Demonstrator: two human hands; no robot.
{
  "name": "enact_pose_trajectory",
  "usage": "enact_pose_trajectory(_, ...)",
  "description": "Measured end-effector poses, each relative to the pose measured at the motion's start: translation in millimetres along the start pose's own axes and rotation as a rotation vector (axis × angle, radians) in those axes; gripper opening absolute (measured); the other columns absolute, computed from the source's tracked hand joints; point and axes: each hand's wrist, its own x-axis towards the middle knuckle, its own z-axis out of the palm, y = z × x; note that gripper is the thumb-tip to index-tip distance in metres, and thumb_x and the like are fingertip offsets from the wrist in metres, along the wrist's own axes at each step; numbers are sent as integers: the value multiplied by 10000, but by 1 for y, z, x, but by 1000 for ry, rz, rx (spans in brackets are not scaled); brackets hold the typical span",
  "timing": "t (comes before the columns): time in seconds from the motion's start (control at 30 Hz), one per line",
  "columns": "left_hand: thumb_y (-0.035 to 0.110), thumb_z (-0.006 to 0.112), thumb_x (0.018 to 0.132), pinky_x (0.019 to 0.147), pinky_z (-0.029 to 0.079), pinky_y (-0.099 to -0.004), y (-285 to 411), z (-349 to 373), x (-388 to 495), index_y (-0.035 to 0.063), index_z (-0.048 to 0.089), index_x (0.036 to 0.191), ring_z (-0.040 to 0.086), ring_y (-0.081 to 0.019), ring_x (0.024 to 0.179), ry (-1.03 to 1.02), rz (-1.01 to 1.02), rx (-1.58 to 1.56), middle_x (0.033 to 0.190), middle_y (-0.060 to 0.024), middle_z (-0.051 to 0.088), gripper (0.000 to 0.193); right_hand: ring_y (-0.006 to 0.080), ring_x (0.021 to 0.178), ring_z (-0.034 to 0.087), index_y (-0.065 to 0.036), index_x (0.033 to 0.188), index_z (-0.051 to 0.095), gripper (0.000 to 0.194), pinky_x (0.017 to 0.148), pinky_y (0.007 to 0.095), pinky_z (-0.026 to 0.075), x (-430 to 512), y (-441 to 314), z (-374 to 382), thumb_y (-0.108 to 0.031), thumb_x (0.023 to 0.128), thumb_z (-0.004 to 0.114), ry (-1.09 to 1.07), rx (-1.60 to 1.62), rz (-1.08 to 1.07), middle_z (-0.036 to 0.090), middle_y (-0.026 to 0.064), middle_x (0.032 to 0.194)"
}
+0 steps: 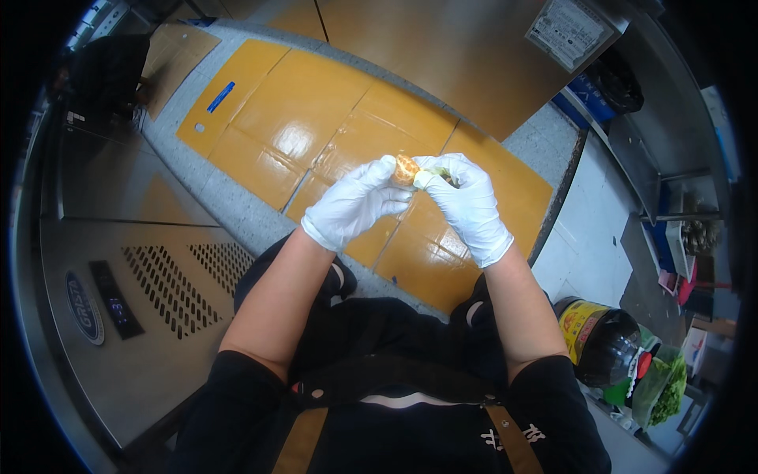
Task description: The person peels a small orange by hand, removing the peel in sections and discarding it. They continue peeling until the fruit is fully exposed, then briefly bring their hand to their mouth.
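A small peeled mandarin orange [405, 170] is held up in front of me between my two gloved hands. My left hand [368, 198], in a white disposable glove, grips the fruit from the left with thumb and fingers. From the other side my right hand [462, 192], gloved the same way, has its thumb and forefinger against the mandarin's edge. A bit of greenish peel [439, 172] shows inside the curled right fingers; most of it is hidden by them.
Below my hands, flattened yellow-brown cardboard [296, 130] covers grey floor tiles [204, 172]. A stainless-steel refrigeration unit [172, 379] stands at left, a steel cabinet [426, 53] ahead. At right are a large dark-liquid bottle [610, 340] and bagged leafy greens [669, 391].
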Motion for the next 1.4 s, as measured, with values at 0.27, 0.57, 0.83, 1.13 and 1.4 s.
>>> enact_pose_trajectory(0.27, 216, 587, 953, 805, 553, -304, 0, 2, -3, 30, 625, 1094, 659, -176, 894, 24, 73, 14, 1017, -82, 671, 236, 119, 839, 577, -6, 959, 702, 114, 754, 244, 478, -4, -11, 2, -60, 859, 691, 39, -268, -124, 603, 38, 915)
enact_pose_trajectory(0.57, 230, 605, 951, 809, 565, -297, 4, -3, -1, 59, 618, 1075, 656, -174, 932, 76, 123, -202, 1011, -76, 662, 212, 163, 804, 616, -7, 979, 679, 229, 747, 289, 481, 13, 18, -36, -207, 870, 671, 149, -645, 167, 637, 127, 912)
enact_pose_trajectory(0.83, 239, 571, 970, 814, 580, -295, 0, -4, 0, 41, 590, 1109, 656, -188, 949, 28, 70, -200, 1037, -99, 640, 243, 235, 885, 637, -102, 1265, 588, 403, 813, 306, 505, 13, 6, -16, -74, 865, 636, 58, -265, -61, 643, 119, 1036)
enact_pose_trajectory(1.13, 257, 505, 1000, 660, 595, -264, -2, 4, -1, 20, 552, 1187, 676, -161, 845, 46, -34, -104, 1025, -99, 652, 306, 215, 816, 641, -134, 1160, 670, 398, 728, 291, 522, 0, -7, -5, -40, 779, 733, -67, -573, -466, 651, 62, 935)
enact_pose_trajectory(1.4, 268, 541, 983, 608, 553, -212, -2, 4, -2, 23, 582, 1182, 648, -99, 730, 80, -107, 63, 947, -68, 666, 318, 224, 747, 644, -105, 917, 686, 192, 655, 295, 527, 0, 1, -11, -74, 740, 756, -67, -762, -568, 654, 58, 846)
